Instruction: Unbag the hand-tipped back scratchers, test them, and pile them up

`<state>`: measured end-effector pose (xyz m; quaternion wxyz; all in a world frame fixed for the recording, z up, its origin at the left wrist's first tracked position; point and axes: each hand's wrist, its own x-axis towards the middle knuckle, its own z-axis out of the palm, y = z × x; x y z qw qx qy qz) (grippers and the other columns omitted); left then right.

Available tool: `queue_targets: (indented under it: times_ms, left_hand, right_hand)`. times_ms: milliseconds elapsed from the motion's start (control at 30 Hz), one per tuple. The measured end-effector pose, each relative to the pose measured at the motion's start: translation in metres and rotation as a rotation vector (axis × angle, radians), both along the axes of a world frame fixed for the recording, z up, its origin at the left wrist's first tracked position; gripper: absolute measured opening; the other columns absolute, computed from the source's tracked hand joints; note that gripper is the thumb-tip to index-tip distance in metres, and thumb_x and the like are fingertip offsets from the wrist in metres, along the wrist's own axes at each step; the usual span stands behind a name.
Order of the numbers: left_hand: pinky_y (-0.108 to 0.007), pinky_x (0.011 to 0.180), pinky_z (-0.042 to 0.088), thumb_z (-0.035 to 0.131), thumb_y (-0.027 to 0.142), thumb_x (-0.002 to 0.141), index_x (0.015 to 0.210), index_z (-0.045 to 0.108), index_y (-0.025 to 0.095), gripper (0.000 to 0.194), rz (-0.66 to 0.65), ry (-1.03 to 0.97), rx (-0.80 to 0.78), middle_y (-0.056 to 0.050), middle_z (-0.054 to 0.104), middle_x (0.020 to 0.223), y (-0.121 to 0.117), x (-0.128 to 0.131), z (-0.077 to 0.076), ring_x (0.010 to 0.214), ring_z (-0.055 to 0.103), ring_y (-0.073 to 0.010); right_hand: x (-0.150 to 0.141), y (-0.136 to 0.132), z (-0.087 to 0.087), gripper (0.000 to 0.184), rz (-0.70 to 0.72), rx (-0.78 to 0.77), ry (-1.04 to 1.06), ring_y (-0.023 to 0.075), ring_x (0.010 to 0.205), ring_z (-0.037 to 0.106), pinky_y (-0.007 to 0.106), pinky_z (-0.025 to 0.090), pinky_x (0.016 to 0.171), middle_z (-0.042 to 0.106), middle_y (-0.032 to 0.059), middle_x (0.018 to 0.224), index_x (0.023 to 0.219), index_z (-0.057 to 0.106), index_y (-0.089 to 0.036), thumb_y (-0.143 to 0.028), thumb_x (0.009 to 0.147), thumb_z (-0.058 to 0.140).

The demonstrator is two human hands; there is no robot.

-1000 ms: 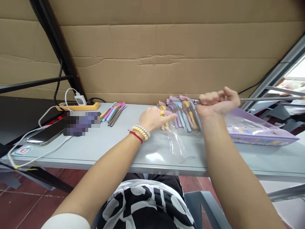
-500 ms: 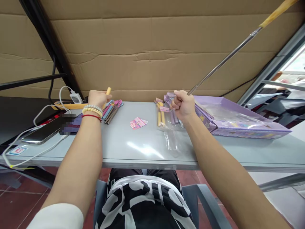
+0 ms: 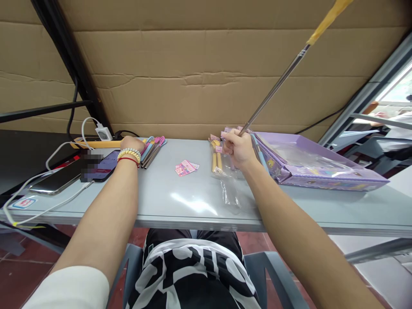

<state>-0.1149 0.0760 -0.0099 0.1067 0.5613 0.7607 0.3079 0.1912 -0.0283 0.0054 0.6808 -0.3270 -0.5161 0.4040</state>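
Observation:
My right hand (image 3: 240, 148) is closed around the lower end of a long telescopic metal rod (image 3: 273, 88) with a yellow end piece, which slants up to the right. Below that hand are yellow sticks (image 3: 216, 156) in a clear plastic bag (image 3: 230, 195), with purple wrapped pieces partly hidden behind it. My left hand (image 3: 132, 145), wearing a beaded bracelet and a red string, is at a bunch of metal-ended sticks (image 3: 153, 152) with pink and blue tops. Its fingers are hidden from view. Small pink printed cards (image 3: 186, 168) lie between the hands.
An open purple box (image 3: 334, 184) with clear plastic inside stands at the right. On the left lie a phone (image 3: 107, 165), a dark power bank-like slab (image 3: 59, 176), white cables and a charger plug (image 3: 103, 132). A cardboard wall (image 3: 193, 51) rises behind the table.
My right hand has shifted slightly left and lower, and the rod's yellow end has swung left. The yellow piece that stuck out of my left hand no longer shows.

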Motion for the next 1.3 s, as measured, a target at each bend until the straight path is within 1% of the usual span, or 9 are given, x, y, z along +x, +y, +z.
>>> queue_targets:
  times_ms: [167, 300, 367, 433, 567, 667, 833, 1033, 1300]
  left_hand:
    - [-0.037, 0.081, 0.044, 0.061, 0.023, 0.073, 0.085, 0.064, 0.005, 0.022, 0.141, 0.027, -0.027, -0.027, 0.063, 0.112, -0.003, 0.001, 0.004, 0.107, 0.058, -0.0353]
    - [-0.036, 0.085, 0.043, 0.057, 0.024, 0.073, 0.088, 0.068, 0.010, 0.023, 0.112, 0.007, 0.125, -0.021, 0.067, 0.108, -0.013, 0.020, 0.012, 0.106, 0.059, -0.0329]
    - [-0.033, 0.089, 0.042, 0.055, 0.031, 0.076, 0.087, 0.069, 0.015, 0.024, -0.045, -0.031, 0.252, -0.013, 0.070, 0.103, -0.022, 0.044, 0.017, 0.105, 0.059, -0.0286]
    - [-0.029, 0.086, 0.042, 0.053, 0.040, 0.080, 0.086, 0.068, 0.017, 0.028, -0.330, -0.111, 0.352, -0.008, 0.071, 0.098, -0.035, 0.074, 0.019, 0.097, 0.061, -0.0230]
    - [-0.026, 0.072, 0.043, 0.036, 0.053, 0.088, 0.080, 0.063, 0.016, 0.046, -0.960, -0.244, 0.268, -0.005, 0.067, 0.085, -0.067, 0.134, 0.010, 0.079, 0.058, -0.0163]
    - [-0.025, 0.067, 0.041, 0.033, 0.053, 0.090, 0.072, 0.055, 0.017, 0.046, -1.129, -0.287, 0.204, -0.003, 0.060, 0.073, -0.085, 0.161, -0.001, 0.070, 0.052, -0.0139]
    - [-0.026, 0.057, 0.029, 0.033, 0.054, 0.090, 0.055, 0.037, 0.020, 0.048, -1.053, -0.191, 0.228, 0.002, 0.039, 0.056, -0.086, 0.159, -0.002, 0.056, 0.037, -0.0118]
    - [-0.030, 0.053, 0.017, 0.040, 0.065, 0.082, 0.047, 0.019, 0.021, 0.060, -0.787, 0.048, 0.237, 0.002, 0.019, 0.049, -0.058, 0.121, 0.004, 0.050, 0.020, -0.0120]
    - [-0.031, 0.051, 0.017, 0.037, 0.072, 0.077, 0.042, 0.023, 0.022, 0.063, -0.650, 0.188, 0.225, -0.001, 0.025, 0.043, -0.050, 0.101, 0.005, 0.047, 0.025, -0.0135]
  right_hand:
    - [-0.003, 0.002, -0.005, 0.048, 0.017, -0.041, -0.064, 0.0035, 0.033, 0.023, 0.021, 0.021, 0.036, 0.029, -0.0092, 0.038, 0.049, 0.031, -0.021, -0.036, 0.064, 0.074]
    - [-0.005, 0.004, -0.007, 0.058, 0.099, -0.117, -0.105, 0.0048, 0.034, 0.025, 0.022, 0.021, 0.036, 0.025, -0.0083, 0.039, 0.047, 0.030, -0.021, -0.058, 0.067, 0.069]
    - [-0.006, 0.006, -0.008, 0.061, 0.104, -0.119, -0.148, 0.0072, 0.036, 0.035, 0.024, 0.031, 0.040, 0.031, -0.0060, 0.039, 0.045, 0.032, -0.021, -0.067, 0.068, 0.063]
    - [-0.007, 0.008, -0.009, 0.063, 0.062, -0.075, -0.181, 0.0098, 0.044, 0.046, 0.025, 0.040, 0.048, 0.040, -0.0025, 0.042, 0.043, 0.035, -0.020, -0.073, 0.067, 0.058]
    - [-0.009, 0.010, -0.012, 0.066, -0.082, 0.013, -0.168, 0.0110, 0.057, 0.055, 0.025, 0.043, 0.056, 0.054, 0.0016, 0.054, 0.042, 0.041, -0.018, -0.078, 0.066, 0.052]
    - [-0.010, 0.011, -0.013, 0.064, -0.070, -0.007, -0.141, 0.0099, 0.052, 0.053, 0.025, 0.043, 0.052, 0.055, 0.0010, 0.055, 0.045, 0.044, -0.018, -0.077, 0.066, 0.054]
    - [0.009, 0.013, 0.001, 0.053, -0.042, -0.072, 0.060, 0.0101, 0.047, 0.054, 0.024, 0.042, 0.044, 0.057, 0.0001, 0.055, 0.055, 0.049, -0.019, -0.068, 0.065, 0.065]
    - [0.064, 0.025, 0.011, 0.040, -0.409, -0.048, 0.549, 0.0076, 0.035, 0.042, 0.020, 0.033, 0.031, 0.043, -0.0087, 0.047, 0.067, 0.039, -0.022, -0.053, 0.072, 0.064]
    - [0.062, 0.033, 0.003, 0.041, -0.734, 0.012, 0.271, 0.0068, 0.033, 0.037, 0.020, 0.026, 0.029, 0.034, -0.0114, 0.049, 0.071, 0.032, -0.025, -0.048, 0.073, 0.065]
